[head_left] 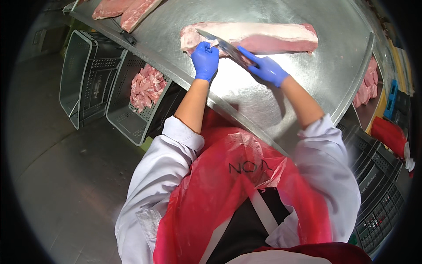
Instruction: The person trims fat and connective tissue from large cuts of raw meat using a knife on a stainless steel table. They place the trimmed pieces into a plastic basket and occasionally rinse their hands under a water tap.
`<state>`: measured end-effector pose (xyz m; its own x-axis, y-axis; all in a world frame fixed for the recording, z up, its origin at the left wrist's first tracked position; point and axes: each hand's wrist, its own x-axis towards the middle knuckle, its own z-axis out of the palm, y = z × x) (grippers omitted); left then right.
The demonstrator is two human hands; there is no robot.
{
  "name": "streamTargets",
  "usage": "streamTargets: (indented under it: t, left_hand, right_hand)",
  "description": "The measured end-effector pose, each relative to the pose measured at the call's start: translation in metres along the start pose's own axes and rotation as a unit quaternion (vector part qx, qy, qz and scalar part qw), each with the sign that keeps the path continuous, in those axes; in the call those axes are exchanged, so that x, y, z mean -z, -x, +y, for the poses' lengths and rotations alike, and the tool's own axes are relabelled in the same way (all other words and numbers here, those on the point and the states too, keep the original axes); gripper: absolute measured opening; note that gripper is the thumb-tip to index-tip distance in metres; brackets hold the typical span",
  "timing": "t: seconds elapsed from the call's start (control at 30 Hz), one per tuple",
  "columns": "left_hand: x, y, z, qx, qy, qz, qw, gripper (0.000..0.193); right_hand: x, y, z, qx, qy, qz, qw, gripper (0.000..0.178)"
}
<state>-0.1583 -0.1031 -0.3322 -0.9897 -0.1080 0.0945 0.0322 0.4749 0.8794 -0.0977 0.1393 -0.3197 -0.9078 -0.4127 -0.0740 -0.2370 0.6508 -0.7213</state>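
Observation:
A long slab of raw meat [277,35] with a pale fat layer lies across the metal table [246,97]. My right hand [268,69], in a blue glove, grips a long knife [226,45] by its handle, which the fingers mostly cover. The blade slants up and left over the slab's left end, its tip on the fat. At that same end my left hand [205,60], also blue-gloved, is closed on a small flap of fat [213,43] beside the blade. Whether the flap is still joined to the slab cannot be made out.
More meat pieces [136,13] lie at the table's far left. Below the left edge stand grey crates [112,108], one holding meat trimmings [147,88]. Meat cuts [367,86] sit beyond the right edge. Dark crates [373,185] stand at the right.

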Motion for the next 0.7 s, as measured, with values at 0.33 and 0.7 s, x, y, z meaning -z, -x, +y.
streamTargets:
  t: [0.33,0.7]
  left_hand:
    - [-0.001,0.009,-0.016,0.016,0.145,0.047,0.988,0.006]
    - [0.022,0.020,-0.025,0.024,0.170,0.083,0.982,0.008]
  right_hand:
    - [0.001,-0.031,-0.020,0.003,0.003,-0.034,0.999,0.065]
    - [-0.012,-0.023,-0.019,-0.021,0.068,-0.056,0.996,0.064]
